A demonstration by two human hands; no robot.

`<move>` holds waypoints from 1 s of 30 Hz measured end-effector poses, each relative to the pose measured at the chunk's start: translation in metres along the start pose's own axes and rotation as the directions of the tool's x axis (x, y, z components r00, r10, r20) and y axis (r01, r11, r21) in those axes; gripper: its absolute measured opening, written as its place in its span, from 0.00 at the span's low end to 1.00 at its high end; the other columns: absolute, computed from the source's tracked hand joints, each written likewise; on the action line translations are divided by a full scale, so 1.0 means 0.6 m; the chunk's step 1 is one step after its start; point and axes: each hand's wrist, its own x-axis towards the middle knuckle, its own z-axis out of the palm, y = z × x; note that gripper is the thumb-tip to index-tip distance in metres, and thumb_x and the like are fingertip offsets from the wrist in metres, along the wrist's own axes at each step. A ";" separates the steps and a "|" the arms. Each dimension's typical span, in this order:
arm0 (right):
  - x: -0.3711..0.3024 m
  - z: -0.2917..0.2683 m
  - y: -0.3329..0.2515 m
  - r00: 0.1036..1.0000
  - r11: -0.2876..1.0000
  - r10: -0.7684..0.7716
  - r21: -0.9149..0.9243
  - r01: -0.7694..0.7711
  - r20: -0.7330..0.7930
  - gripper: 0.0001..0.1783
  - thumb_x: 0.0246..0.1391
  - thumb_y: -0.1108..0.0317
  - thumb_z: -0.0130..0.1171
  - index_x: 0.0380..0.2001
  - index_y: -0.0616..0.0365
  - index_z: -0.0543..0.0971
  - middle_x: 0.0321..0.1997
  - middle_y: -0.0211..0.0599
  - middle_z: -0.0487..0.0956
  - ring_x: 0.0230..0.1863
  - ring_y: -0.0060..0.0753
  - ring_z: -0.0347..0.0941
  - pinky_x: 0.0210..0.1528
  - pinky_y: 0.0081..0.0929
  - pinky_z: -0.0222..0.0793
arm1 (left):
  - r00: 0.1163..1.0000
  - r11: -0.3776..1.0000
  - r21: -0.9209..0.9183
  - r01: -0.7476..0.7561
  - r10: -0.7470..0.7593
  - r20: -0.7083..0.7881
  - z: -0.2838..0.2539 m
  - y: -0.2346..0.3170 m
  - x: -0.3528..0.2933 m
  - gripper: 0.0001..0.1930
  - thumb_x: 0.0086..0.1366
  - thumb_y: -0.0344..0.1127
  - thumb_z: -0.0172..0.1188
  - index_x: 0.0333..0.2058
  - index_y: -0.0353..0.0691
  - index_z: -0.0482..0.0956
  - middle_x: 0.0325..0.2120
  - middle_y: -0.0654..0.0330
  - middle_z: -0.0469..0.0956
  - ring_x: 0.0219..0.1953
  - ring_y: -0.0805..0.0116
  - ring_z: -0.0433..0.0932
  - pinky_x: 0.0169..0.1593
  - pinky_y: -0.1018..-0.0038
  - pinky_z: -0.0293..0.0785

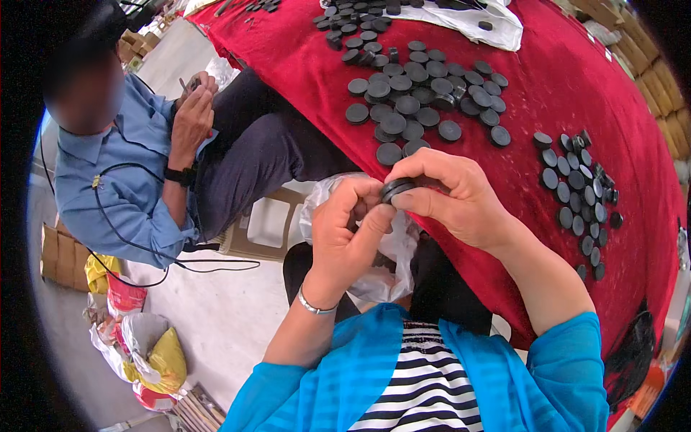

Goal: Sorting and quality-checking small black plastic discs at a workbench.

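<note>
A round black disc-shaped cap (396,189) with a grooved side is held at the near edge of the red cloth. The thumb and index finger of my right hand (461,201) pinch it from the right. From the left, the curled fingers of my left hand (344,234) are closed against its other side; what else lies in that palm is hidden. Just beyond my hands a loose heap of similar black discs (407,105) covers part of the cloth. A second group of black discs (578,180) lies to the right, a few of them on edge.
The red-clothed table (576,79) curves around the right. At its far side more discs lie beside a white sack (475,21). A translucent plastic bag (381,284) hangs below my hands. To the left sits a co-worker (129,165), near a cardboard box (291,230) and floor bags (167,360).
</note>
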 end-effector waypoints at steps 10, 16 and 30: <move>0.008 -0.001 0.011 0.981 0.960 -0.194 -0.209 0.185 -0.026 0.14 0.46 0.69 0.64 0.38 0.61 0.78 0.33 0.39 0.77 0.35 0.34 0.75 0.38 0.24 0.69 | 0.962 0.894 0.366 -0.260 0.272 0.018 -0.006 0.001 0.020 0.04 0.57 0.25 0.60 0.31 0.36 0.73 0.19 0.59 0.71 0.19 0.70 0.71 0.24 0.78 0.64; 0.007 -0.001 -0.012 0.985 0.957 -0.171 -0.235 0.168 0.005 0.11 0.47 0.69 0.62 0.35 0.61 0.77 0.31 0.42 0.76 0.32 0.41 0.75 0.35 0.30 0.69 | 0.976 0.935 0.282 -0.213 0.216 0.022 -0.005 0.012 0.009 0.02 0.60 0.26 0.56 0.31 0.35 0.72 0.20 0.60 0.70 0.19 0.71 0.69 0.24 0.77 0.63; 0.013 -0.026 0.035 0.963 0.724 -0.192 -0.690 0.009 -0.188 0.15 0.49 0.69 0.61 0.41 0.59 0.77 0.39 0.44 0.75 0.34 0.42 0.75 0.36 0.31 0.70 | 0.963 0.882 0.429 0.194 -0.254 0.086 -0.065 -0.036 0.018 0.10 0.62 0.29 0.56 0.42 0.32 0.75 0.26 0.59 0.77 0.26 0.75 0.74 0.32 0.78 0.70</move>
